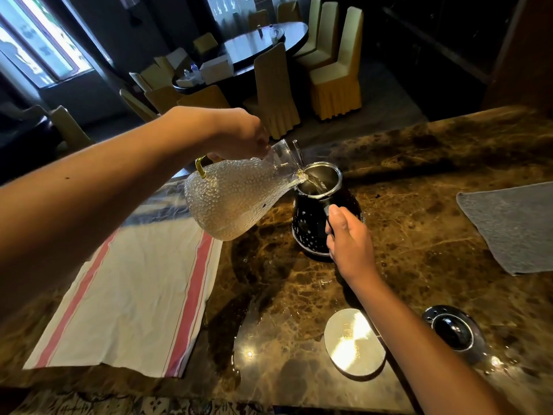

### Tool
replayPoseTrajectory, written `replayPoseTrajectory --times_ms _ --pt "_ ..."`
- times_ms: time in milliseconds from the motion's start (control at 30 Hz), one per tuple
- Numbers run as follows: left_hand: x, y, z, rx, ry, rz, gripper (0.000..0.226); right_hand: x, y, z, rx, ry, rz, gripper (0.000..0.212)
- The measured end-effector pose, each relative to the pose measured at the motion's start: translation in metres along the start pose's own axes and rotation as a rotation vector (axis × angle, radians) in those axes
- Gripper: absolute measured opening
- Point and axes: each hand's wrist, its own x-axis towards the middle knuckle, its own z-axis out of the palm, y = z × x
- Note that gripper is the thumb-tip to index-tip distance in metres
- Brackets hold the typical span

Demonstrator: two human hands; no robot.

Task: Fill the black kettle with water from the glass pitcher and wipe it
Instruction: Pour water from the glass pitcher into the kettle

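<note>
The black kettle (311,232) stands lidless on the brown marble counter (419,235), its round steel mouth facing up. My right hand (348,238) grips its handle on the near side. My left hand (239,134) holds the textured glass pitcher (233,196) by its yellow-tinted handle and tilts it to the right. The spout rests over the kettle's rim and a thin stream of water runs into the opening. A grey cloth (508,226) lies flat at the right.
A white towel with red stripes (134,298) lies under the pitcher at the left. A round metal lid (354,342) and a black kettle base (454,329) sit near the front edge. A dining table with covered chairs (269,49) stands beyond the counter.
</note>
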Motion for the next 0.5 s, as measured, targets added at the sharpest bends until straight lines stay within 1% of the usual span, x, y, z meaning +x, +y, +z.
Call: replayPoseTrajectory --times_ms 267,500 --pt "-0.001 -0.001 0.0035 0.008 0.037 -0.015 0.042 -0.0002 -0.0005 -0.0004 0.012 -0.015 0.019 0.048" --pt "-0.0054 0.004 0.0031 0.009 0.071 -0.008 0.043 -0.0009 -0.0011 0.0003 0.029 -0.011 0.011 0.052"
